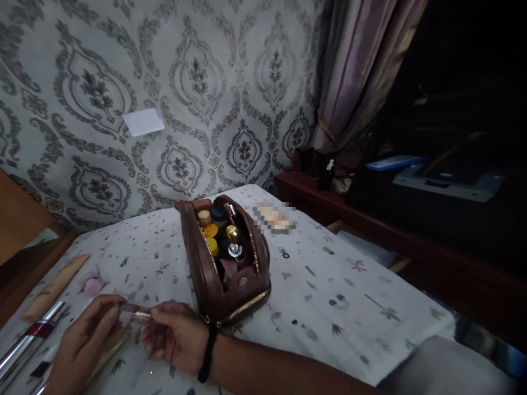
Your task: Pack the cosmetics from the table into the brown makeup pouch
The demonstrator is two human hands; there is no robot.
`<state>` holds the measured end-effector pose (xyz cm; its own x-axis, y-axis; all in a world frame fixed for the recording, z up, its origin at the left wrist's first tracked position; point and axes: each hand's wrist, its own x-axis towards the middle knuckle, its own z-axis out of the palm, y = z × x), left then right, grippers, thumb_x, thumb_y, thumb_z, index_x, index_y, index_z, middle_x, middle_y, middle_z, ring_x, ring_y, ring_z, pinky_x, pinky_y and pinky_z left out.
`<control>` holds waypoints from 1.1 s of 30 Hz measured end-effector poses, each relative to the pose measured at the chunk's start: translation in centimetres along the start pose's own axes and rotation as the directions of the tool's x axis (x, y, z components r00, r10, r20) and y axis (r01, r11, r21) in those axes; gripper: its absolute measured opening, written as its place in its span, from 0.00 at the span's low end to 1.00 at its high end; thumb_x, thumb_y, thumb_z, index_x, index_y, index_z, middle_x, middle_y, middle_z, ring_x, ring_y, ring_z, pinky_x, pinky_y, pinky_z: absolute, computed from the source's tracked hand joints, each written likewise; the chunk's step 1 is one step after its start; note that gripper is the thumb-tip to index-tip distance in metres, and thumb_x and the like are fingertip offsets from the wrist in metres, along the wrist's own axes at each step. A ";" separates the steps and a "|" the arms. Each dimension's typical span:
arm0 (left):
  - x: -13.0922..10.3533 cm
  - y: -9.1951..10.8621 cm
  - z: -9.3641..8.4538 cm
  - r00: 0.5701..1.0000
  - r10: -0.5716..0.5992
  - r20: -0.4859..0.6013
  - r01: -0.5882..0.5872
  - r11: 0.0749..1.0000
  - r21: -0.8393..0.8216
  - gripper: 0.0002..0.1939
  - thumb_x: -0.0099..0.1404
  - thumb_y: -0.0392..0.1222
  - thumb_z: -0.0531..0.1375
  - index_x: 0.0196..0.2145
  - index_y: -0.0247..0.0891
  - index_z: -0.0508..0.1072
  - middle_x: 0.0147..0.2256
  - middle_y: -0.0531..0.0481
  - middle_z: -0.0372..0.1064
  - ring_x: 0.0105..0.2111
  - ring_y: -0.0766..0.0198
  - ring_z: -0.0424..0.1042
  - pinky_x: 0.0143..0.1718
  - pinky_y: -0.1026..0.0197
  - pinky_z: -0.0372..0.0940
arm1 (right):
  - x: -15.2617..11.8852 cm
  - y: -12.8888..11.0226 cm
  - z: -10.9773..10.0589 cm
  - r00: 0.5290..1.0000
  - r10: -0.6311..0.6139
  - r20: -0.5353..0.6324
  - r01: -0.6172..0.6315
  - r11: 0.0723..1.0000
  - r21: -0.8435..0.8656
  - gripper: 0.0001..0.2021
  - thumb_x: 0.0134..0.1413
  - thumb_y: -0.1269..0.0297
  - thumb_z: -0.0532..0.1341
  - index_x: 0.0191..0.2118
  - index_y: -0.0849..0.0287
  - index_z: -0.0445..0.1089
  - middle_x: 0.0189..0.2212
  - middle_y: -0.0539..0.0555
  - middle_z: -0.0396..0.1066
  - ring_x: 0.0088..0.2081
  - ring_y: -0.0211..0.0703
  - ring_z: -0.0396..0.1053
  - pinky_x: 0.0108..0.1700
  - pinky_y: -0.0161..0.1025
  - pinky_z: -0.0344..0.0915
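Observation:
A small pinkish, partly clear lip gloss tube (134, 314) is held level between my two hands. My left hand (88, 334) pinches its left end between thumb and fingers. At the other end, my right hand (177, 329), with a black band on the wrist, grips it by thumb and fingertips, the lower fingers curled. Just beyond my right hand stands a brown leather makeup bag (193, 263), unzipped, with several bottles and jars inside. Yellow lids (209, 229), a gold cap (232, 233) and a silver-topped bottle (235, 250) show in its opening.
Left of my hands lie a tan tube (55, 288), a small purple-pink item (92, 283) and shiny silver tubes (24, 345). A blurred-out packet (274, 217) rests right of the bag on the patterned tablecloth (321, 307). A dark red desk (304, 189) adjoins at right.

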<state>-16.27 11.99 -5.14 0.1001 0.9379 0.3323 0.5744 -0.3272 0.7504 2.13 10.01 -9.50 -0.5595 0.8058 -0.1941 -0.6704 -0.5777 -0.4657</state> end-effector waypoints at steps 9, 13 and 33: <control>0.0 2.0 0.3 0.997 -0.019 0.071 0.025 0.996 -0.091 0.17 0.64 0.54 0.57 0.43 0.40 0.70 0.33 0.51 0.67 0.29 0.65 0.66 0.29 0.65 0.63 | -1.0 -0.8 0.7 0.998 -0.047 -0.030 0.047 0.999 0.005 0.20 0.40 0.64 0.73 0.41 0.60 0.69 0.25 0.49 0.75 0.23 0.33 0.70 0.25 0.29 0.57; -0.1 2.0 0.2 0.996 -0.016 0.085 0.025 0.994 -0.105 0.18 0.66 0.52 0.54 0.46 0.37 0.69 0.34 0.51 0.66 0.27 0.67 0.62 0.29 0.65 0.60 | -1.2 -1.1 1.0 0.999 -0.033 -0.018 0.033 0.999 0.019 0.21 0.40 0.68 0.73 0.44 0.61 0.72 0.29 0.51 0.76 0.26 0.33 0.72 0.25 0.28 0.57; 0.0 1.7 -0.2 0.997 -0.078 -0.007 0.076 0.986 -0.146 0.16 0.63 0.53 0.59 0.40 0.38 0.72 0.27 0.53 0.66 0.24 0.67 0.62 0.25 0.65 0.60 | -1.5 -0.8 1.0 1.000 0.002 -0.025 -0.001 0.998 0.061 0.16 0.40 0.64 0.73 0.34 0.61 0.68 0.26 0.51 0.76 0.24 0.34 0.72 0.24 0.29 0.55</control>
<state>-15.51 11.39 -3.78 0.0493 0.9597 0.2768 0.4553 -0.2682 0.8490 3.01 9.16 -8.02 -0.5488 0.8075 -0.2163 -0.6987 -0.5851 -0.4117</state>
